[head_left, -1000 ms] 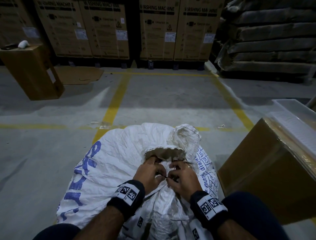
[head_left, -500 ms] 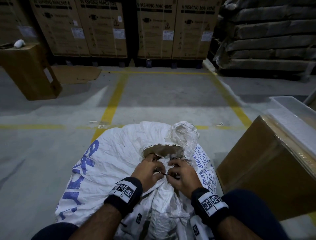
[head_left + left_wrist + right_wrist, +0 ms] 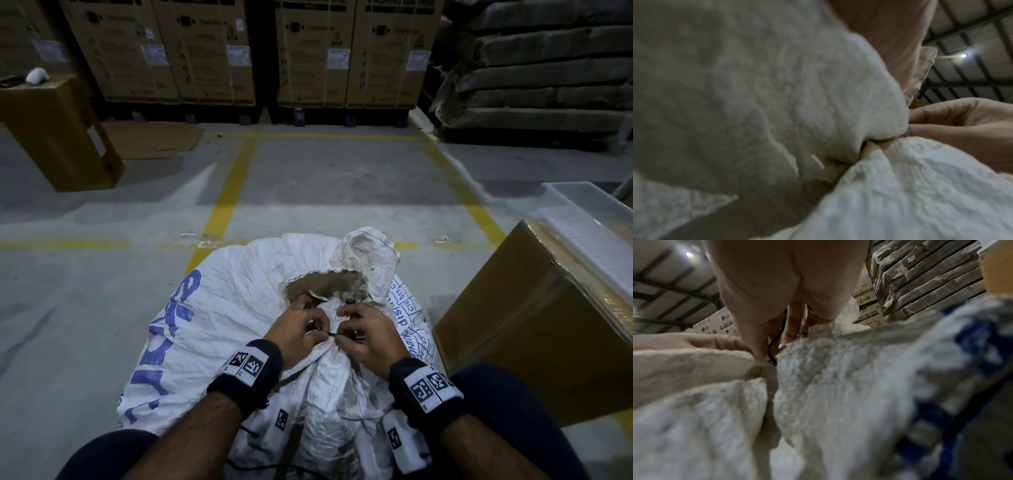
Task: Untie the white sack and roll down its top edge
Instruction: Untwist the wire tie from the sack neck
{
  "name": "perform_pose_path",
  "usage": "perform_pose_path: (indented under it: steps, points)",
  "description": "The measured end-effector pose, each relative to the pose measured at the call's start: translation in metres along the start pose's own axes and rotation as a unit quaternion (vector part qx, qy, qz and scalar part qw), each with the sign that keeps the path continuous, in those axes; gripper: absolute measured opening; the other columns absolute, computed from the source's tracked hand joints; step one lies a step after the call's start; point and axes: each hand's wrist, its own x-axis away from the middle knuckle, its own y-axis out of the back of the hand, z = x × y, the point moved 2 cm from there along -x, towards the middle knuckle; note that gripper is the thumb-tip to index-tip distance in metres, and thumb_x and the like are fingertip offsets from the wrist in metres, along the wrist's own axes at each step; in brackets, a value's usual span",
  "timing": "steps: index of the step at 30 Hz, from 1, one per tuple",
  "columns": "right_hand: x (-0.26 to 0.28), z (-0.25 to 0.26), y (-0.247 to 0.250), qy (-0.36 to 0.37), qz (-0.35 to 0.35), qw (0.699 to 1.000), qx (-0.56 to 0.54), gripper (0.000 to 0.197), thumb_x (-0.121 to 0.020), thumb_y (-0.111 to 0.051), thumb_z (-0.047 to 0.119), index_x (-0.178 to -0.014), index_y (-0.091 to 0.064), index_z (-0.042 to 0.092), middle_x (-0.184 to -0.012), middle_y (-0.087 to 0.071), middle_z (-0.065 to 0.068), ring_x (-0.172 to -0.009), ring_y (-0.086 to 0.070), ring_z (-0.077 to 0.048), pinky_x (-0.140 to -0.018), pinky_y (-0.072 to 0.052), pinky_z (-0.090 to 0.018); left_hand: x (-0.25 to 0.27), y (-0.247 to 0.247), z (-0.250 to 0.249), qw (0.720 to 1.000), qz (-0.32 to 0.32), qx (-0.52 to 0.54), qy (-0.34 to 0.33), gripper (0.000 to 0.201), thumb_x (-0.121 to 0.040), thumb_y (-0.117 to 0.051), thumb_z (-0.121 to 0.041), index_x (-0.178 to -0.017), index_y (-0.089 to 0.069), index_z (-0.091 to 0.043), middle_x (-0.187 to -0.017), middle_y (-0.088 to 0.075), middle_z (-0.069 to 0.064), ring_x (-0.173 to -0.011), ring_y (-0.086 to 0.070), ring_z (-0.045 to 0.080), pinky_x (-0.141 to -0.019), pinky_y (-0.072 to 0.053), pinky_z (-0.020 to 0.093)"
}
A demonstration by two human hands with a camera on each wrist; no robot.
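Note:
A white woven sack (image 3: 233,308) with blue print lies on the concrete floor between my knees, its neck gathered and bound by a thin black tie (image 3: 331,334). Beyond the knot the sack's top edge (image 3: 322,274) gapes open, showing a brownish lining. My left hand (image 3: 298,330) and right hand (image 3: 364,334) sit side by side on the neck, both pinching the tie with curled fingers. In the right wrist view the black tie (image 3: 772,345) runs down past my right hand's fingers (image 3: 793,327) into the bunched cloth (image 3: 760,369). The left wrist view shows blurred sack fabric (image 3: 777,97).
A brown cardboard box (image 3: 534,322) stands close on the right with a white tray (image 3: 592,219) on top. Another brown box (image 3: 58,133) stands far left. Washing machine cartons (image 3: 239,51) and stacked wrapped bundles (image 3: 541,68) line the back. Yellow lines (image 3: 229,192) mark the floor.
Both hands stay on the sack's neck, working the black tie with small finger movements. The sack has not moved and its neck is still gathered.

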Motion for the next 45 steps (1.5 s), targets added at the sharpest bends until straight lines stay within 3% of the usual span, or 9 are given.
perform_pose_path:
  steps: [4, 9, 15, 20, 24, 30, 33, 36, 45]
  points:
    - [-0.001, 0.002, 0.004, 0.001, 0.012, 1.0, 0.001, 0.017, -0.075, -0.065, 0.028, -0.072, -0.074, 0.014, -0.117, -0.064, 0.004, -0.102, -0.059, -0.012, -0.082, -0.046, -0.022, 0.0, 0.004, -0.001, 1.0, 0.011, 0.003, 0.005, 0.017, -0.081, -0.068, -0.015, -0.074, -0.06, -0.029, -0.113, -0.047, -0.002, -0.102, -0.054, 0.015, -0.084, -0.051, 0.029]
    - [0.001, 0.006, 0.01, -0.001, 0.022, 1.0, 0.004, 0.012, -0.076, -0.07, 0.022, -0.072, -0.074, 0.011, -0.117, -0.064, 0.002, -0.101, -0.06, -0.014, -0.083, -0.05, -0.028, 0.002, 0.005, -0.003, 1.0, 0.018, 0.009, 0.004, 0.018, -0.082, -0.067, -0.013, -0.075, -0.059, -0.028, -0.115, -0.046, -0.002, -0.103, -0.05, 0.011, -0.075, -0.036, 0.003]
    - [-0.003, 0.012, 0.023, 0.006, 0.068, 0.997, 0.033, 0.009, -0.077, -0.07, 0.016, -0.077, -0.075, 0.009, -0.122, -0.062, 0.001, -0.1, -0.061, -0.016, -0.079, -0.042, -0.016, 0.002, 0.011, -0.006, 0.999, 0.028, 0.015, 0.007, 0.022, -0.085, -0.064, -0.011, -0.075, -0.057, -0.029, -0.117, -0.044, -0.001, -0.104, -0.049, 0.011, -0.07, -0.036, -0.001]
    - [0.002, 0.02, 0.03, 0.02, 0.088, 0.994, 0.065, 0.009, -0.076, -0.068, 0.017, -0.074, -0.075, 0.011, -0.125, -0.061, 0.001, -0.104, -0.06, -0.015, -0.087, -0.048, -0.025, 0.01, 0.008, -0.012, 0.999, 0.038, 0.018, -0.001, 0.031, -0.084, -0.066, -0.012, -0.07, -0.054, -0.037, -0.122, -0.043, 0.001, -0.112, -0.045, 0.011, -0.076, -0.037, 0.001]
    - [0.004, 0.021, 0.026, 0.031, 0.101, 0.991, 0.084, 0.011, -0.078, -0.067, 0.02, -0.075, -0.075, 0.013, -0.127, -0.059, 0.0, -0.112, -0.055, -0.016, -0.091, -0.041, -0.021, 0.014, 0.007, -0.014, 0.999, 0.04, 0.002, -0.007, 0.027, -0.081, -0.07, -0.019, -0.07, -0.057, -0.039, -0.122, -0.043, 0.0, -0.115, -0.045, 0.012, -0.092, -0.038, 0.018]
    - [0.006, 0.021, 0.023, 0.036, 0.092, 0.99, 0.104, 0.015, -0.08, -0.063, 0.022, -0.078, -0.074, 0.012, -0.128, -0.057, -0.001, -0.111, -0.054, -0.017, -0.086, -0.034, -0.018, 0.013, 0.008, -0.015, 1.0, 0.008, -0.008, -0.008, 0.015, -0.079, -0.072, -0.017, -0.073, -0.063, -0.028, -0.12, -0.044, -0.001, -0.112, -0.046, 0.01, -0.077, -0.037, 0.006]
    - [0.007, 0.02, 0.024, 0.031, 0.091, 0.99, 0.101, 0.016, -0.081, -0.062, 0.022, -0.079, -0.073, 0.011, -0.129, -0.056, -0.001, -0.111, -0.054, -0.017, -0.089, -0.038, -0.02, 0.014, 0.013, -0.013, 1.0, -0.013, -0.02, -0.009, 0.009, -0.079, -0.071, -0.016, -0.075, -0.066, -0.022, -0.119, -0.044, -0.001, -0.113, -0.045, 0.009, -0.082, -0.039, 0.008]
    - [0.008, 0.019, 0.027, 0.028, 0.094, 0.99, 0.104, 0.016, -0.081, -0.06, 0.021, -0.077, -0.072, 0.011, -0.13, -0.055, 0.001, -0.112, -0.053, -0.016, -0.092, -0.043, -0.024, 0.015, 0.02, -0.01, 0.999, -0.025, -0.033, -0.001, 0.004, -0.079, -0.07, -0.017, -0.08, -0.067, -0.019, -0.114, -0.044, -0.001, -0.108, -0.047, 0.012, -0.09, -0.045, 0.025]
    - [0.013, 0.025, 0.033, 0.036, 0.059, 0.991, 0.117, 0.018, -0.083, -0.059, 0.02, -0.075, -0.071, 0.01, -0.128, -0.053, -0.003, -0.106, -0.051, -0.014, -0.087, -0.044, -0.024, 0.016, 0.032, -0.004, 0.997, -0.064, 0.034, 0.033, 0.034, -0.087, -0.058, -0.007, -0.069, -0.051, -0.034, -0.075, -0.056, -0.009, -0.064, -0.051, 0.006, -0.062, -0.041, 0.016]
